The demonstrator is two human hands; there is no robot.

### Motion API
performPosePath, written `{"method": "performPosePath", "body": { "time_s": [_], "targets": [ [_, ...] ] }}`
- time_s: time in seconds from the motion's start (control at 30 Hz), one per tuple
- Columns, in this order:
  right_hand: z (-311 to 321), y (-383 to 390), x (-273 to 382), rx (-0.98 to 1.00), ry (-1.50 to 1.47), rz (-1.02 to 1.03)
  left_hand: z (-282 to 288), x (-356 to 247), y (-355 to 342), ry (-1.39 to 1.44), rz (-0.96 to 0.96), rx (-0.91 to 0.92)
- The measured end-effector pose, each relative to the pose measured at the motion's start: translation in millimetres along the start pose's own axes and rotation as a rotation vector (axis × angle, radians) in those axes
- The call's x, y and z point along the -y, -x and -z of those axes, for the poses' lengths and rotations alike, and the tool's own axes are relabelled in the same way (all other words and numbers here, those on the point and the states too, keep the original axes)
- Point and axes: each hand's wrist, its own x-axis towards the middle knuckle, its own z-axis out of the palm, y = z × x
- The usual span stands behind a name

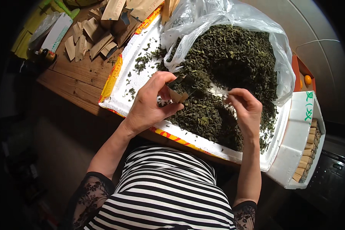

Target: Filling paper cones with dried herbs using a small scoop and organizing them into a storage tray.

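My left hand (147, 100) is closed around a small brown paper bag (177, 96), its dark-lined mouth held open above a heap of dried green leaves (203, 119) that look like tea. To its right, the fingers of my right hand (247, 109) pinch the end of a small, pale translucent utensil (218, 91), perhaps a scoop. Its far end lies against the leaves and points toward the paper bag; blur hides its exact shape. A clear plastic bag (234, 13) spreads open around the back of the heap. Beneath is a white foam tray (136, 82) with scattered leaves.
Several brown paper bags (92, 32) lie loose on the wooden table (73, 78) at the far left, by a small dark bottle (48, 55). On the right, a white foam box (289, 153) holds rows of brown packets (306, 155). Behind it sits a red-brown box (297, 71) with orange fruit (308, 79).
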Motion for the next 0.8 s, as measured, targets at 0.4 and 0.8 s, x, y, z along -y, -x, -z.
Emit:
{"method": "performPosePath", "body": {
  "time_s": [0.4,0.8],
  "targets": [
    [2,9,97,0.048,0.531,0.620,-8,-5,-4,-0.007,-0.063,0.030],
    [-20,12,127,0.199,0.905,0.935,-11,-3,-1,0.010,-0.078,0.005]
  ]
}}
